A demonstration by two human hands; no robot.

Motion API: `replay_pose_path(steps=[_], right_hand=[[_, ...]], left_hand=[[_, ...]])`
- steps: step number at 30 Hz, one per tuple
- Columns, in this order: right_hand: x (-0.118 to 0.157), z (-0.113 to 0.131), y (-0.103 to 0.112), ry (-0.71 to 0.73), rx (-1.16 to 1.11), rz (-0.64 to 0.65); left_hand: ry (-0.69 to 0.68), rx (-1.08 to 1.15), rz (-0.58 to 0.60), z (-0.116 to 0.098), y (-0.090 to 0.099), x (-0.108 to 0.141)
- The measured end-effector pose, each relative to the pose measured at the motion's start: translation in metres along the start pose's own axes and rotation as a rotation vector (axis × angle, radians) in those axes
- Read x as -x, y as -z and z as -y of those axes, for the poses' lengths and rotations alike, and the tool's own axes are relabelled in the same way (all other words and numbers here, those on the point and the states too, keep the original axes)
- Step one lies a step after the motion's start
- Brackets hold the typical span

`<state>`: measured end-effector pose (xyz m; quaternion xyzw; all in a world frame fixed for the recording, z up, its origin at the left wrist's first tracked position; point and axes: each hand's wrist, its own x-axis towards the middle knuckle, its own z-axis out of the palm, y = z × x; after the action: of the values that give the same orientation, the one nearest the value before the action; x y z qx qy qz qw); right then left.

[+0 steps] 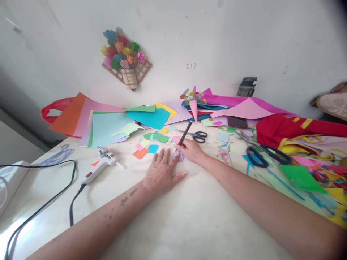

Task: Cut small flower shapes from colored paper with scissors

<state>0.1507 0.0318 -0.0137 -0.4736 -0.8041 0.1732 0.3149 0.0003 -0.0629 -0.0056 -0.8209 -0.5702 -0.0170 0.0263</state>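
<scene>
My left hand (pixel 162 171) lies flat on the table, palm down with its fingers spread, and holds nothing. Its index finger reaches the edge of a small purple paper piece (pixel 179 156) with a drawn outline. My right hand (pixel 191 150) is closed around a dark pencil or pen (pixel 185 133), whose upper end leans up and away. The lower end of that tool is hidden by the fingers, just above the purple piece. A round pink paper (pixel 176 139) lies right behind it.
Small paper pieces (pixel 153 148) and black-handled scissors (pixel 199 136) lie beyond my hands. A glue gun (pixel 100 168) with a cord is at left. Larger scissors (pixel 257 156) and colored scraps (pixel 302 177) lie at right. Paper sheets (pixel 105 124) line the wall.
</scene>
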Motion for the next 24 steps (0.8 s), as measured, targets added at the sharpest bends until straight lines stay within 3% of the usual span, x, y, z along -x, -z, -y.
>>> replay_pose_path(steps=[24], right_hand=[[-0.0005,-0.0012,-0.0016,-0.003,0.072,0.015]], left_hand=[[-0.014,0.027,-0.042,0.0018,-0.0025,0.0004]])
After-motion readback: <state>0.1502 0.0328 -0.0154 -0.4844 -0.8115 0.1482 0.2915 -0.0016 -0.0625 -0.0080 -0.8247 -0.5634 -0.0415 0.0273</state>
